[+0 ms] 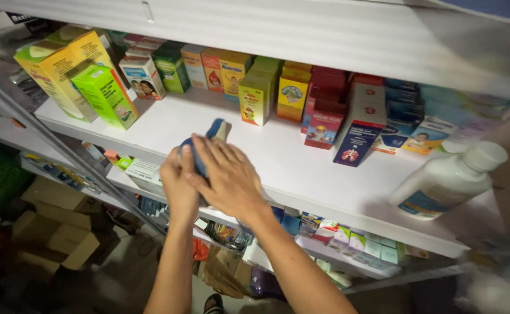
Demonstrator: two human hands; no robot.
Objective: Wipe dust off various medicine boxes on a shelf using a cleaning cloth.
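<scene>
Both hands closed on blue cloth, left hand beneath, right hand on top; best kept bunched, clear of boxes and white bottle.

Both hands meet over the near edge of a white shelf board: the left hand and right hand clasp a blue-and-cream cloth bundle. Colourful cardboard medicine boxes line the far side; a white plastic bottle lies tilted at right.
</scene>
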